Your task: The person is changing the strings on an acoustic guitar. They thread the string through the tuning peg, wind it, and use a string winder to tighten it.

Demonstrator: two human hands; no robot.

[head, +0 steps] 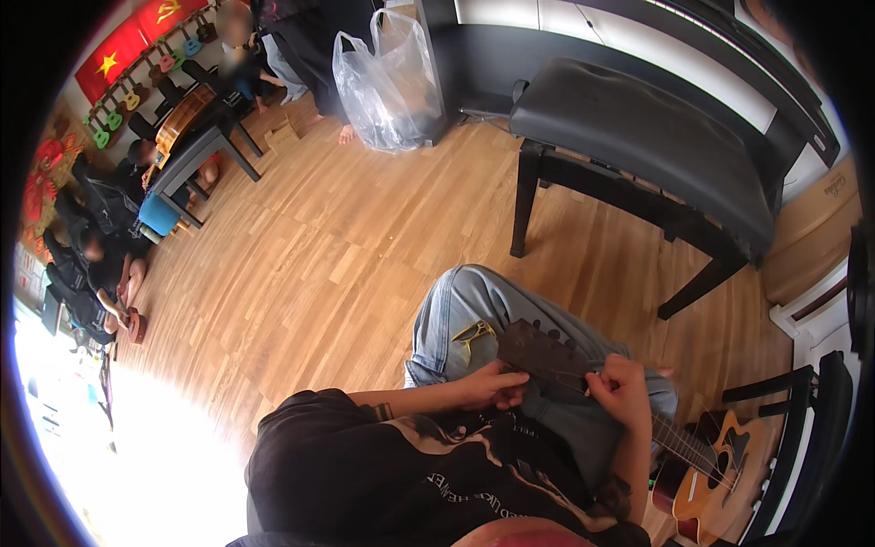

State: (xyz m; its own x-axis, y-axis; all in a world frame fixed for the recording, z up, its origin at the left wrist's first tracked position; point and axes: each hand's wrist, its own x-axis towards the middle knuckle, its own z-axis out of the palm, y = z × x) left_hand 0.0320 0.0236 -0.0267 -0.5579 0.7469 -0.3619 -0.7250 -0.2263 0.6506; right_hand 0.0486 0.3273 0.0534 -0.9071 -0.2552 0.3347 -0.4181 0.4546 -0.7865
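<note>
An acoustic guitar's brown headstock lies over my jeans-clad leg, with dark tuning pegs along its far edge. My left hand is at the near edge of the headstock, thumb against it and fingers curled; whatever they grip there is hidden. Closer to the nut, my right hand pinches a thin string between thumb and finger. The fretted neck passes under my right forearm towards the guitar body on the floor. A small yellow tool, not clear in shape, rests on my knee.
A black piano bench stands ahead to the right, before a keyboard. A clear plastic bag sits on the wooden floor. Seated people line the left wall, one with a small ukulele. A black stand is at far right.
</note>
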